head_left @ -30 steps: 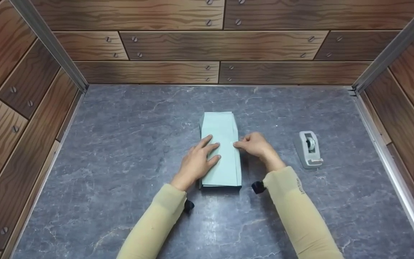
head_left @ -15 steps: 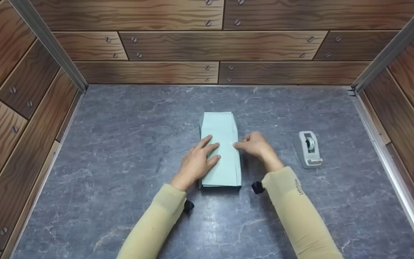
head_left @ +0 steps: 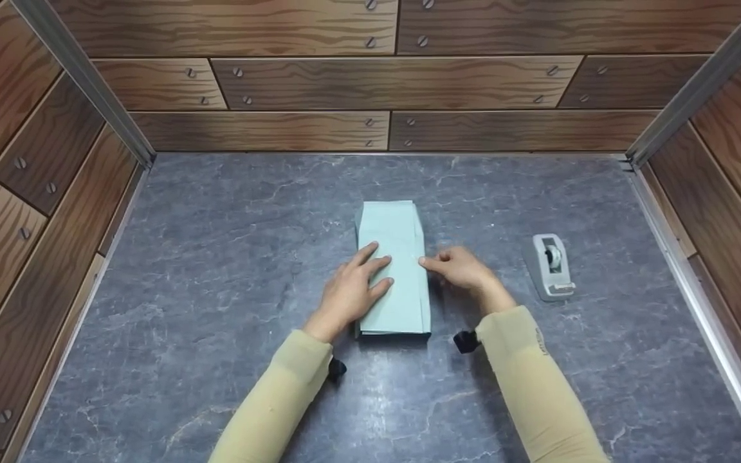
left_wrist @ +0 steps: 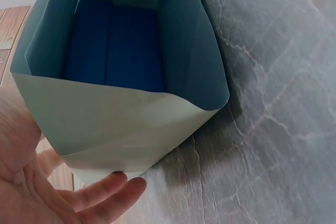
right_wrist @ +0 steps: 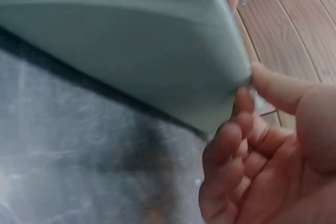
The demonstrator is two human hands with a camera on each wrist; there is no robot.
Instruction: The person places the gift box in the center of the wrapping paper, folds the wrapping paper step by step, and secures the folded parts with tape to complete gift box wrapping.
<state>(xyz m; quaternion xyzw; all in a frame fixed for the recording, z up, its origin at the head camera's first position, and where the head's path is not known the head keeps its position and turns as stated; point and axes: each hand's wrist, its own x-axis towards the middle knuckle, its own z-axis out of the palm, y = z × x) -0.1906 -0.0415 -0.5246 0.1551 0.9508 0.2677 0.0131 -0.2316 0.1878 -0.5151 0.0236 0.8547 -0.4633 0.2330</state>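
Observation:
Pale mint-green wrapping paper (head_left: 402, 302) forms a long sleeve at the middle of the table, with a seam near its right edge. Its near end gapes in the left wrist view, where a dark blue box (left_wrist: 131, 45) lies inside. My left hand (head_left: 348, 292) rests with spread fingers on the paper's left side and top. At the right edge my right hand (head_left: 464, 269) pinches between thumb and forefinger, other fingers curled. A small clear glossy bit, seemingly a piece of tape (right_wrist: 259, 104), shows between them in the right wrist view; the fingers partly hide it.
A light grey tape dispenser (head_left: 552, 270) with a roll in it stands to the right of my right hand. Wood-patterned walls (head_left: 300, 132) and metal corner rails enclose the grey marbled table (head_left: 229, 257) at the back and both sides.
My right hand has shifted slightly right and toward me, its fingertips now at the paper's very edge. The left hand keeps its place on the paper.

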